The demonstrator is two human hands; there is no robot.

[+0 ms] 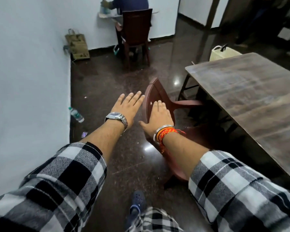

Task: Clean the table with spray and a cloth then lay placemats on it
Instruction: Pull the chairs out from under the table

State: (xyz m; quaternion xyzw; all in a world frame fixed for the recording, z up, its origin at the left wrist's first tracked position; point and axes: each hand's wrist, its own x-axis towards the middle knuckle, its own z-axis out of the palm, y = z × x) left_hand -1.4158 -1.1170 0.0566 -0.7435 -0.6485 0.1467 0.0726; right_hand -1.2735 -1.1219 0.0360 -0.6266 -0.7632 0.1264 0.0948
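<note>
The dark wood-grain table (251, 91) fills the right side of the head view; its top is bare. A brown plastic chair (155, 94) is pushed under its left edge. My right hand (157, 116) lies flat on the chair's backrest, fingers extended. My left hand (128, 107), with a wristwatch, hovers open just left of the chair, holding nothing. No spray bottle, cloth or placemats are visible.
A white wall (27, 81) runs along the left. A plastic water bottle (76, 114) lies on the dark floor by it. A paper bag (78, 45) leans at the corner. A person sits on another brown chair (136, 30) at the back. A white basket (223, 52) stands behind the table.
</note>
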